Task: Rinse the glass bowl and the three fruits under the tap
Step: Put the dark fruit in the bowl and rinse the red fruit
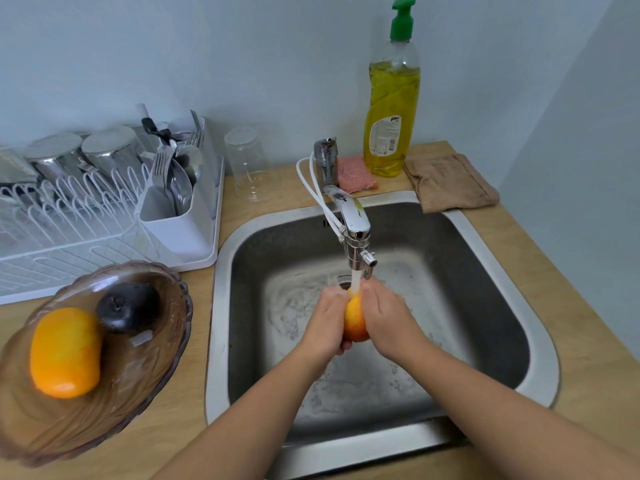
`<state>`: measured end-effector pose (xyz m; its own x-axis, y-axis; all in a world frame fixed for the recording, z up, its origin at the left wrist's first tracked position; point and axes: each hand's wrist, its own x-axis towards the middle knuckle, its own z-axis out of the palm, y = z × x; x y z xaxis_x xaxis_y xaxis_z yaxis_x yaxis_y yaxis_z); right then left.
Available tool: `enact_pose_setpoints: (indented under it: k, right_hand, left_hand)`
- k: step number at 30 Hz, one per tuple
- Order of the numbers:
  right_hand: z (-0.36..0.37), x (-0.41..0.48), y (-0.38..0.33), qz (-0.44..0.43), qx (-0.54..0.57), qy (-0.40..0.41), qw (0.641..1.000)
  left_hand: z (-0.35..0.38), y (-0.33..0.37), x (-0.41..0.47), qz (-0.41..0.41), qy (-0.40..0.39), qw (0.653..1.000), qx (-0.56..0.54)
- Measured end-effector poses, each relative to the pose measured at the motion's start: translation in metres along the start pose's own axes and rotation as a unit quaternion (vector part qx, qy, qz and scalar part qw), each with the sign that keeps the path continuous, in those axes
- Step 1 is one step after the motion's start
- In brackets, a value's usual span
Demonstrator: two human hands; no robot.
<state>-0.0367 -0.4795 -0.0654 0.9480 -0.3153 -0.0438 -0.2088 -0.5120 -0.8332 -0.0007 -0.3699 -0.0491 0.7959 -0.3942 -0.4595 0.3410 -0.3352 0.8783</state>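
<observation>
Rack: white dish rack [86, 209], back left on the wooden tabletop [166, 445].
Bowl: brown-tinted glass bowl [69, 427] front left, holding an orange fruit [65, 351] and a dark fruit [128, 308].
Sink: steel sink [540, 358], tap [353, 220] running.
Hands: left hand [327, 323] and right hand [388, 320] clasp a red-yellow fruit [355, 322] under the stream.
Right: soap bottle [393, 116] and brown cloth [450, 183] by the pale wall [277, 64].

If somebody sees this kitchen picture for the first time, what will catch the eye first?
First, the left hand and right hand hold a yellow-red fruit under the running tap, over the steel sink in the middle. On the counter to the left, a brownish glass bowl holds an orange fruit and a dark fruit. Behind the sink stands a tall dish soap bottle.
</observation>
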Motion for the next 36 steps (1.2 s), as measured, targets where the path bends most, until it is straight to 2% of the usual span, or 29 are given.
enact_pose_setpoints:
  k: [2, 4, 8, 9, 11, 13, 15, 16, 18, 20, 21, 23, 25, 26, 29, 31, 32, 34, 36]
  right_hand:
    - [-0.004, 0.006, -0.003, 0.047, 0.029, -0.001, 0.998]
    - [-0.007, 0.007, -0.004, 0.045, 0.046, -0.017, 0.998]
    - [0.001, -0.010, 0.003, -0.105, -0.096, -0.028, 0.989]
    - [0.004, -0.013, 0.006, -0.116, -0.099, -0.026, 0.988]
    - [0.005, -0.013, 0.009, -0.090, -0.040, -0.009, 0.995]
    - [0.000, -0.007, 0.011, -0.042, 0.021, 0.002, 0.999]
    - [-0.010, -0.001, 0.012, -0.039, 0.004, -0.018, 0.999]
    - [-0.014, 0.001, 0.012, -0.056, -0.029, -0.038, 0.997]
    - [-0.022, 0.004, 0.009, -0.102, -0.121, -0.081, 0.984]
    - [-0.023, 0.006, 0.010, -0.136, -0.156, -0.097, 0.973]
    - [-0.021, 0.004, 0.012, -0.132, -0.135, -0.088, 0.978]
    - [-0.012, 0.000, 0.016, -0.056, -0.012, -0.024, 0.998]
    - [-0.005, -0.004, 0.019, 0.033, 0.108, 0.033, 0.993]
    - [-0.004, -0.006, 0.020, 0.037, 0.113, 0.038, 0.992]
    - [-0.014, -0.006, 0.022, -0.077, -0.021, -0.038, 0.996]
    - [-0.018, -0.001, 0.021, -0.139, -0.113, -0.082, 0.980]
    - [-0.017, 0.000, 0.020, -0.147, -0.123, -0.078, 0.978]
    - [-0.009, -0.003, 0.017, -0.114, -0.085, -0.019, 0.990]
    - [-0.001, -0.005, 0.008, -0.015, 0.014, 0.019, 1.000]
  left_hand:
    - [0.000, -0.004, -0.001, 0.001, -0.008, 1.000, -0.007]
    - [0.000, -0.007, -0.002, -0.017, 0.003, 1.000, -0.025]
    - [0.000, -0.005, 0.005, -0.098, 0.055, 0.978, -0.174]
    - [0.000, -0.005, 0.006, -0.107, 0.054, 0.974, -0.190]
    - [0.000, -0.007, 0.005, -0.092, 0.025, 0.981, -0.167]
    - [-0.003, -0.009, 0.000, -0.057, -0.003, 0.997, -0.055]
    - [-0.007, -0.012, -0.003, -0.026, -0.024, 0.998, 0.046]
    - [-0.008, -0.013, -0.004, -0.018, -0.028, 0.998, 0.057]
    - [-0.009, -0.013, -0.007, -0.005, -0.027, 0.999, 0.016]
    - [-0.008, -0.013, -0.006, 0.004, -0.019, 1.000, -0.008]
    - [-0.007, -0.013, -0.006, 0.006, -0.014, 1.000, -0.018]
    - [-0.003, -0.014, -0.004, 0.008, -0.005, 0.998, -0.068]
    - [0.001, -0.016, -0.004, 0.000, -0.009, 0.994, -0.108]
    - [0.001, -0.016, -0.004, -0.011, -0.016, 0.993, -0.120]
    - [-0.003, -0.010, -0.006, -0.058, -0.032, 0.988, -0.137]
    - [-0.008, -0.006, -0.005, -0.051, -0.021, 0.998, -0.035]
    - [-0.008, -0.005, -0.004, -0.031, -0.013, 0.999, -0.007]
    - [-0.003, -0.004, -0.003, 0.007, -0.001, 1.000, -0.023]
    - [0.004, -0.006, -0.004, 0.033, 0.007, 0.998, -0.047]
